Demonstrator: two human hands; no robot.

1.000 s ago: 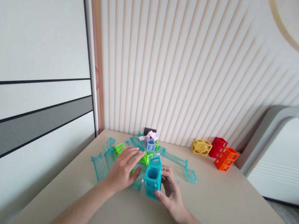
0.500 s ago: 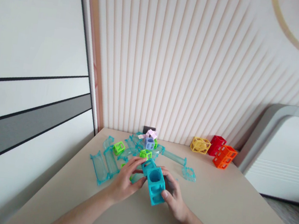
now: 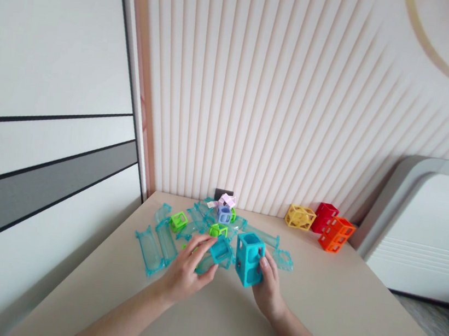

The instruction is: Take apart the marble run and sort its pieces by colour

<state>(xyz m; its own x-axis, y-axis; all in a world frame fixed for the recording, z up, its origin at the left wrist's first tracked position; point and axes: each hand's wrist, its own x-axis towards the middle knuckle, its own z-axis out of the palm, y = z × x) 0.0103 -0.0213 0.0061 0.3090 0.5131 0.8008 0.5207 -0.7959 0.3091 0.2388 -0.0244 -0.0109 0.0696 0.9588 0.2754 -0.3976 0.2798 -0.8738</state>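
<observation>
My right hand grips a tall teal block by its right side, holding it upright above the table. It has openings in its faces and looks like joined cubes. Between the thumb and fingers of my left hand is a smaller teal cube, tilted with an open face toward me. A narrow gap separates the two teal pieces. Just behind my left hand are a green cube and a pale blue cube. Part of the clear teal pieces is hidden behind my hands.
Clear teal track pieces spread over the table's left and middle. Another green cube lies among them. Toward the right back stand a yellow block, a red block and an orange block. A ribbed wall rises behind.
The teal pieces, close against each other before, are now apart. My right hand has moved its block up and right and turned it upright; my left hand's cube has tilted.
</observation>
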